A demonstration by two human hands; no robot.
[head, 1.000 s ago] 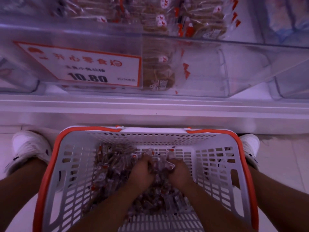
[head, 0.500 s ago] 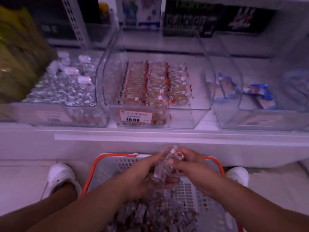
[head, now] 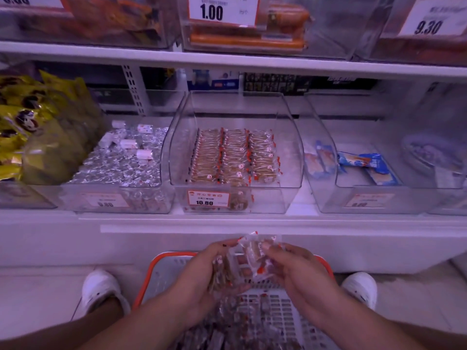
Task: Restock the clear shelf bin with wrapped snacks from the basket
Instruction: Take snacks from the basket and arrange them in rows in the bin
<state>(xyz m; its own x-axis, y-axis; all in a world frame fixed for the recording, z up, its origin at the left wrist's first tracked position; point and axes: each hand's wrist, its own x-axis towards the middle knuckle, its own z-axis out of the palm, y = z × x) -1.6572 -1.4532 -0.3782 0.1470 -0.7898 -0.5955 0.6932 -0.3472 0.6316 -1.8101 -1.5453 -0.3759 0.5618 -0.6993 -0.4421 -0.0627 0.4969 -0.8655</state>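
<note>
A white basket [head: 280, 306] with an orange rim sits on the floor between my feet, holding several wrapped snacks [head: 237, 327]. Above it, my left hand [head: 204, 271] grips a stack of wrapped snacks [head: 223, 272], and my right hand [head: 293, 269] holds more wrapped snacks [head: 255, 253] between fingers and thumb. The two hands nearly meet. Straight ahead on the shelf stands the clear bin [head: 235, 200] with a 10.80 price tag [head: 207, 198]. Three neat rows of the same snacks [head: 232, 157] lie in its back part; its front part is mostly bare.
A bin of silver-wrapped sweets [head: 121, 162] stands left of the clear bin, with yellow bags [head: 27, 127] further left. A bin with blue packets [head: 364, 165] stands to the right. An upper shelf [head: 227, 59] overhangs. White shoes [head: 101, 291] flank the basket.
Both hands came up out of the basket holding wrapped snacks. My view lifted from the basket to the shelf, and now takes in the upper shelf too.
</note>
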